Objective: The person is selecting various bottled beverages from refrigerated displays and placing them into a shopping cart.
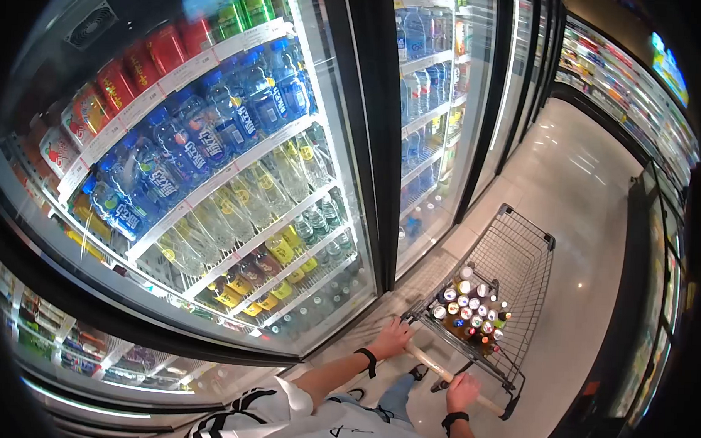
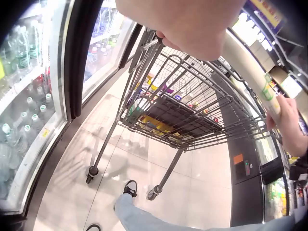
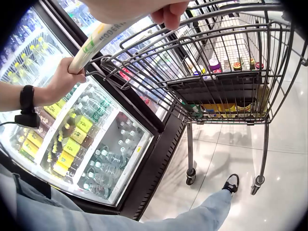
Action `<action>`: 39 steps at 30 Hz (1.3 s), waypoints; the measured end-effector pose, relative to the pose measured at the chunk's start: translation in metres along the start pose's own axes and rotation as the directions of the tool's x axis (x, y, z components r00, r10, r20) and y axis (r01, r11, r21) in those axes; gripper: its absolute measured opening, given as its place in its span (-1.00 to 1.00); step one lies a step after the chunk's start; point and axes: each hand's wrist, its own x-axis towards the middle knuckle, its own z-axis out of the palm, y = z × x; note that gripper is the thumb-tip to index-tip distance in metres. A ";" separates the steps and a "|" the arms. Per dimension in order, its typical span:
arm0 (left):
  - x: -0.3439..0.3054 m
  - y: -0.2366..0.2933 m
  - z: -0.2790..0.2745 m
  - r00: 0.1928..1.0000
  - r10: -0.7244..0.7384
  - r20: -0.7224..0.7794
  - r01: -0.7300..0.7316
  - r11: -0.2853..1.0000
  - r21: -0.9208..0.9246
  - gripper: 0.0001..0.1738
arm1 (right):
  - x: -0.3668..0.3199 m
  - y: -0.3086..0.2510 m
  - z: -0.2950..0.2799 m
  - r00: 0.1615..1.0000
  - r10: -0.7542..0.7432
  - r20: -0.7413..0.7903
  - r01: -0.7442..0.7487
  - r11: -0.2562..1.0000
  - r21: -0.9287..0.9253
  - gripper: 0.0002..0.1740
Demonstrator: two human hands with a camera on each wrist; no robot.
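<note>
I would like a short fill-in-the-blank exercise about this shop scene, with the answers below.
1. The left hand and the right hand both grip the ____ of the cart.
2. The blue-labelled bottles stand ____ the yellow-labelled bottles.
3. Their cooler is on the person's ____ side.
Answers: handle, above, left.

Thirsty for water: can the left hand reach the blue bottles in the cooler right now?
Probably not: the glass door looks shut over the blue bottles, and the left hand grips the cart handle.

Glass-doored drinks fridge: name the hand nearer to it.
Left. The left hand grips the pale cart handle at the end beside the glass-doored drinks fridge; the right hand grips its aisle-side end.
</note>
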 end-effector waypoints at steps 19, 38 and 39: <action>0.321 0.057 0.044 0.902 -0.258 0.346 0.138 0.932 0.334 -0.64 | 0.252 0.165 0.042 0.991 -0.034 -0.126 0.037 0.999 0.017 -0.68; 0.596 0.025 0.118 0.767 -0.380 0.517 0.095 0.864 0.495 -0.56 | 0.489 0.255 0.074 0.997 -0.027 -0.068 0.022 0.997 -0.080 -0.69; 0.601 0.026 0.120 0.760 -0.346 0.550 0.049 0.875 0.482 -0.56 | 0.493 0.260 0.076 0.998 -0.022 -0.061 0.016 0.996 -0.087 -0.68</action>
